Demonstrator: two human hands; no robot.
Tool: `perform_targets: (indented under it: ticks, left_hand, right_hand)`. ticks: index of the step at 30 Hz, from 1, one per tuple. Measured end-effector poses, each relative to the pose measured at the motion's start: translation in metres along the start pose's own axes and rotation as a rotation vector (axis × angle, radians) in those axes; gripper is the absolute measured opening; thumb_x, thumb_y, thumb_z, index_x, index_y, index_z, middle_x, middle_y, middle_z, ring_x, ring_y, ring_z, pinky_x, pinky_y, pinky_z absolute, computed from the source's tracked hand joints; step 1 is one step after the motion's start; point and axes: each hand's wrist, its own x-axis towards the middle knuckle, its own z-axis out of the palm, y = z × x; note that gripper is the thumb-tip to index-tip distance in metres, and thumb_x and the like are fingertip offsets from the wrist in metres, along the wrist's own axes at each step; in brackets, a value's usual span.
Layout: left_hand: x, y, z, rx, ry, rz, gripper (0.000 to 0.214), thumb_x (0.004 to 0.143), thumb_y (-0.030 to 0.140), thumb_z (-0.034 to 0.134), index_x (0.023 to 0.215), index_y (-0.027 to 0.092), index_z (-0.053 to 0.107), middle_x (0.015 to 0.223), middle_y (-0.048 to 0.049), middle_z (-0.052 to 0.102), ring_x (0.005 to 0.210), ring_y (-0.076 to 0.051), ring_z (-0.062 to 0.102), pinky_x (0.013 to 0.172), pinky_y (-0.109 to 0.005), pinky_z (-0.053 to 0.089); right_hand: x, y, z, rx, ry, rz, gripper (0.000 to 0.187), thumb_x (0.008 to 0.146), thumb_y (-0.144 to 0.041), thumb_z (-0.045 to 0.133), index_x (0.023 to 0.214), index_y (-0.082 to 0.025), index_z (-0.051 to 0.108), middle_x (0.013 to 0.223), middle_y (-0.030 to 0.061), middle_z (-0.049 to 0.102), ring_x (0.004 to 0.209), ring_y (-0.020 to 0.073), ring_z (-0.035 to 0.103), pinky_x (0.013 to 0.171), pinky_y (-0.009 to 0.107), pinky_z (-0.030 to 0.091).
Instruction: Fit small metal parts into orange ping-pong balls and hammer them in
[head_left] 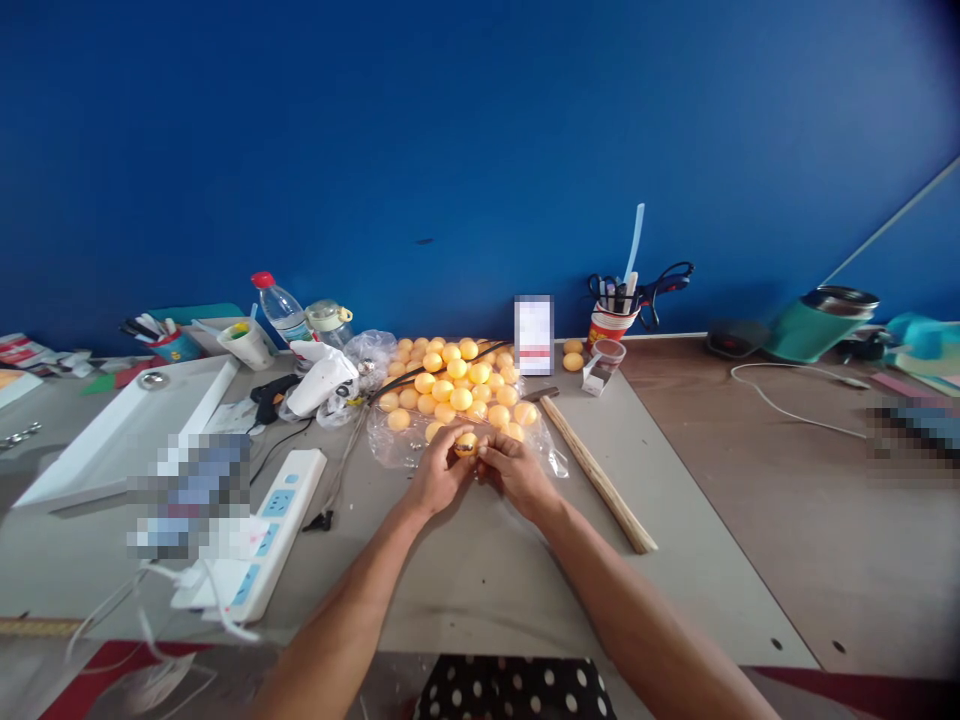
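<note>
In the head view, the only one, both hands meet just below the centre of the frame, in front of a heap of balls (457, 392). The left hand (439, 475) has its thumb and fingers closed around one yellow-orange ball (466, 439), with little gap left between the digits and its sides. The right hand (517, 468) comes in from the other side, fingers bent and drawn together, the tips at or just beside that ball; whether they grip it, or pinch some small part, I cannot tell. Across the lower part of the held ball runs a dark, shiny band, so work on this piece looks under way rather than complete. The balls in the heap, lying over a clear plastic bag (391, 452) in the middle of the frame, show no such band on the sides that face the camera, so most appear still to be handled. Right of centre, beside the phone (534, 335), a loose ball (573, 362) sits with another just behind it; both look plain, and nothing shows whether they count as done. The hammer (600, 475) lies right of the hands, held by neither. At left, the white tray (112, 460) bears a round metallic piece (152, 380), but no ball.
</note>
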Motion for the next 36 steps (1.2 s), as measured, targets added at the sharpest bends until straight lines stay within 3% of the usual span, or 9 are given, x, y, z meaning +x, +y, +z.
perform_targets:
  ticks: [13, 22, 36]
  left_hand:
    - [0.0002, -0.0025, -0.0010, 0.041, -0.006, 0.041, 0.038, 0.083, 0.030, 0.064, 0.119, 0.019, 0.060, 0.119, -0.0107, 0.062, 0.110, -0.024, 0.060, 0.099, -0.039, 0.047]
    - [0.0010, -0.0060, -0.0018, -0.022, -0.023, -0.026, 0.042, 0.082, 0.035, 0.065, 0.121, 0.020, 0.060, 0.124, -0.0103, 0.061, 0.113, -0.025, 0.058, 0.100, -0.039, 0.046]
    - [0.0006, -0.0014, -0.0020, 0.012, 0.000, -0.010, 0.040, 0.082, 0.033, 0.066, 0.120, 0.021, 0.062, 0.122, -0.0094, 0.062, 0.112, -0.025, 0.059, 0.101, -0.040, 0.046]
  right_hand:
    - [-0.0008, -0.0017, 0.0015, -0.010, 0.004, -0.007, 0.029, 0.063, -0.039, 0.075, 0.066, -0.019, 0.055, 0.050, -0.0044, 0.055, 0.047, 0.0091, 0.047, 0.053, 0.025, 0.036]
    - [0.0002, -0.0027, -0.0009, 0.021, -0.034, -0.006, 0.030, 0.063, -0.041, 0.077, 0.065, -0.019, 0.057, 0.052, -0.0030, 0.055, 0.050, 0.0103, 0.047, 0.053, 0.025, 0.036]
    - [-0.0006, 0.0000, -0.0014, 0.002, -0.037, -0.017, 0.029, 0.065, -0.041, 0.077, 0.067, -0.019, 0.057, 0.054, -0.0036, 0.055, 0.051, 0.0102, 0.048, 0.055, 0.025, 0.037]
